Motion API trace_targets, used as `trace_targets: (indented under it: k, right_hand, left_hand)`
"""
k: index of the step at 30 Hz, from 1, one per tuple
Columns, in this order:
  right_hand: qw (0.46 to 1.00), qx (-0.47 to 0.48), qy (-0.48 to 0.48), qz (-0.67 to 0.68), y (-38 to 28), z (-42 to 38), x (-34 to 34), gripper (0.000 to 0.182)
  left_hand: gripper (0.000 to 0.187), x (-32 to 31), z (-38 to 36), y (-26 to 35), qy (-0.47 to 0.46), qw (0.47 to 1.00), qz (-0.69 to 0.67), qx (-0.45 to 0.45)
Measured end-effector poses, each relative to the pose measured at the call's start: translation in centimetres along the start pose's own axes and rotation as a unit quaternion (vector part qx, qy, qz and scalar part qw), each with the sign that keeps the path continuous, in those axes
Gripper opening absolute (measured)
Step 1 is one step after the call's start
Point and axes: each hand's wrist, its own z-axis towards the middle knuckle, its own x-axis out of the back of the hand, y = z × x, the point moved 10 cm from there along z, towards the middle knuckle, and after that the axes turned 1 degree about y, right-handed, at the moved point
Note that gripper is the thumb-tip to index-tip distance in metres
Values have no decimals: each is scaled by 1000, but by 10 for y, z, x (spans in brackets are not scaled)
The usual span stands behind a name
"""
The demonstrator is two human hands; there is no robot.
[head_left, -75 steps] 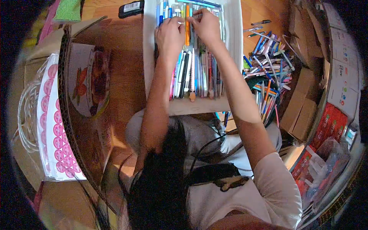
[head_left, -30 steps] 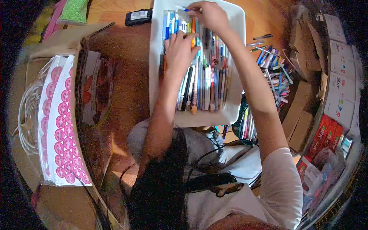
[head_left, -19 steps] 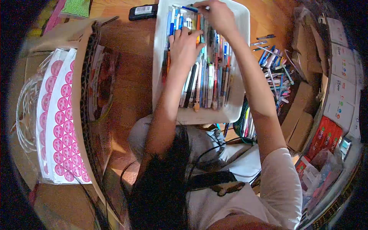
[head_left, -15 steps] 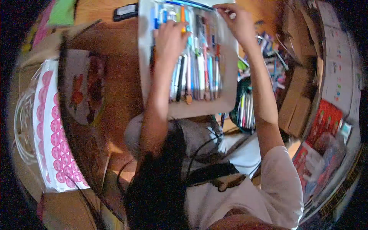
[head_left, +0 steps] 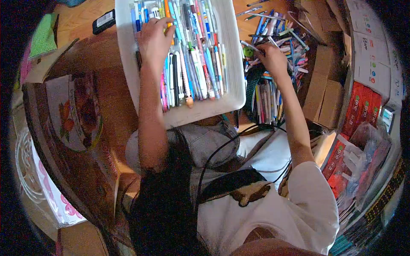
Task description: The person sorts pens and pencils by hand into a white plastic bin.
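Note:
A white plastic tray (head_left: 234, 81) holds rows of pens (head_left: 198, 70) laid lengthwise, with a small round brown charm on one. My left hand (head_left: 154, 40) rests over the pens in its upper left part, fingers bent and apart, close to an orange pen (head_left: 167, 8). Beyond the tray's right wall, my right hand (head_left: 273, 59) reaches down at a loose heap of pens (head_left: 294, 49). Its fingers are pinched at the end of a pale pen (head_left: 249, 45); the grip is partly hidden.
A dark green mesh basket (head_left: 253, 91) with upright pens stands right of the tray. Cardboard boxes (head_left: 326, 94) and red paper packs (head_left: 363, 104) line the right side. A black labelled item (head_left: 103, 22) lies left of the tray. A black cable (head_left: 222, 147) crosses my lap.
My right hand has left the blue pen at the tray's top edge and moved down to the pen heap. My left hand stays over the pens. The view has shifted, showing the tray further left.

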Motion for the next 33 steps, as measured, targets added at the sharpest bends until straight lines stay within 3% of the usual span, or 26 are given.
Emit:
trace_targets:
  k: [1,4,5,8,9,13,23,33]
  right_hand:
    - [1000,-23,-8,-10,2,2,2,26]
    - [987,-84,23,134,10,13,15,25]
    - [982,-43,84,162,1,19,33,26]
    - [964,-36,113,238,-25,46,61,30]
    - [951,-37,63,302,-38,62,59,30]
    - [926,57,55,369,-111,102,55,35]
    - [925,18,79,372,-178,105,8,40]
    - [921,73,122,362,-196,96,13,21]
  left_hand:
    - [18,-1,0,-1,1,1000,-8,2]
    - [16,0,2,-6,4,1000,-27,12]
    - [16,-1,2,-8,2,999,-32,19]
    - [15,2,1,-7,-8,999,-29,41]
    - [15,4,1,-8,-12,999,-23,48]
    - [14,16,2,-6,-5,997,-16,76]
    - [13,21,0,-14,45,995,-17,85]
    - [17,15,0,-10,31,997,-18,65]
